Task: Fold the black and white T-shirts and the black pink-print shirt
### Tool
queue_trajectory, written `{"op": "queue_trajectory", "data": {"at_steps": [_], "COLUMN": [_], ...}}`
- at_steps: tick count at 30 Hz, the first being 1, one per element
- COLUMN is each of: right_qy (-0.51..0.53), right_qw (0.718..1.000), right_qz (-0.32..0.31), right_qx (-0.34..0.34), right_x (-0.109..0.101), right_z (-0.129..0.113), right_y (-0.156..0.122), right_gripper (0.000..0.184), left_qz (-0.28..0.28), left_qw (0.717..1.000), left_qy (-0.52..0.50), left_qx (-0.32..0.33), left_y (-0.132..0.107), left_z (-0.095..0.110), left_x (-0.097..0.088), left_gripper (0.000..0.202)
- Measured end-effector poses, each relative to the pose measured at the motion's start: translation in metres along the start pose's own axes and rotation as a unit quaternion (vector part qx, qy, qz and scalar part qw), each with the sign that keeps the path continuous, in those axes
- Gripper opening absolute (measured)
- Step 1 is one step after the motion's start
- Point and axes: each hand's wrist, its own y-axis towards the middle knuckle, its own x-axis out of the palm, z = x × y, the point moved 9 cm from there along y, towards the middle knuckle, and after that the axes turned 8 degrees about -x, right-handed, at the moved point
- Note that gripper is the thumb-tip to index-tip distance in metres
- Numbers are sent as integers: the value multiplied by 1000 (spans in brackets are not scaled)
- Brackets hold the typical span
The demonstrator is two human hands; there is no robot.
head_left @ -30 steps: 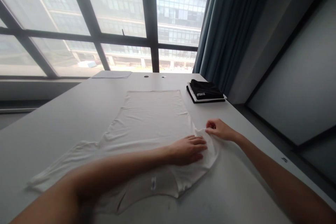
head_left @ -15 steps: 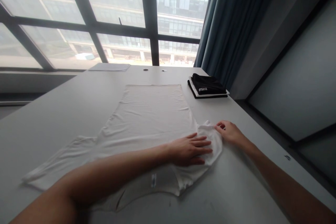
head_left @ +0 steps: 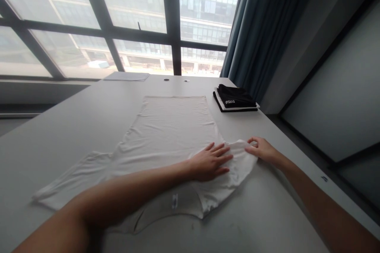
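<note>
A white T-shirt (head_left: 166, 134) lies spread flat on a grey table (head_left: 89, 110), hem towards the window and collar near me. My left hand (head_left: 209, 161) rests flat on it near the right shoulder, fingers spread. My right hand (head_left: 263, 150) pinches the edge of the shirt's right sleeve (head_left: 242, 160), which lies pulled out to the right. The left sleeve lies flat at the left.
A folded stack of black and white clothes (head_left: 236, 99) sits at the table's far right. A sheet of paper (head_left: 126, 76) lies at the far edge by the window. A blue curtain (head_left: 258, 27) hangs at the right. The table's right edge runs close to my right arm.
My right hand has drawn the sleeve outward to the right, so it lies flatter. My left hand has shifted slightly up and left on the shirt.
</note>
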Motion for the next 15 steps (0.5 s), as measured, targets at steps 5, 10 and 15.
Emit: {"op": "queue_trajectory", "data": {"at_steps": [5, 10, 15], "right_qy": [-70, -66, -71], "right_qw": [998, 997, 996], "right_qz": [1, -38, -56], "right_qx": [3, 18, 1], "right_x": [-8, -9, -10], "right_z": [12, 3, 4], "right_y": [1, -8, -8], "right_gripper": [39, 37, 38], "left_qz": [20, -8, -120], "left_qw": [1000, 990, 983], "left_qy": [-16, -38, -77], "left_qx": [0, -134, -119], "left_y": [21, 85, 145], "left_z": [-3, -36, -43], "left_x": [-18, -30, -12], "left_gripper": [44, 33, 38]}}
